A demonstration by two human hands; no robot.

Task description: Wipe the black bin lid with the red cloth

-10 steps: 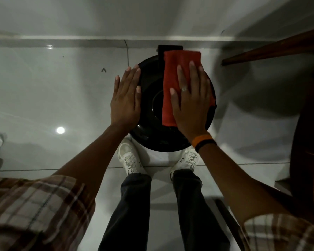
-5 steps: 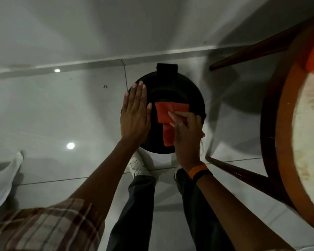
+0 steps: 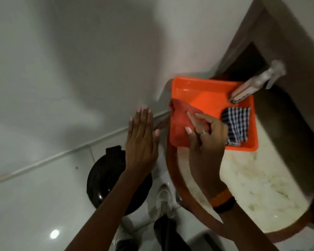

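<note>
Head view: the right hand [image 3: 205, 134] pinches the red cloth [image 3: 179, 124] over the orange tray's [image 3: 212, 91] nine-o'clock rim. The left hand [image 3: 140, 140] is flat, fingers spread, holding nothing. The lid [image 3: 105, 180] lies at seven o'clock, below both hands.

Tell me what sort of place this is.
Likely a room in a home: glossy tiled floor, a black bin by the wall, and a round table holding an orange tray of cleaning things.
</note>
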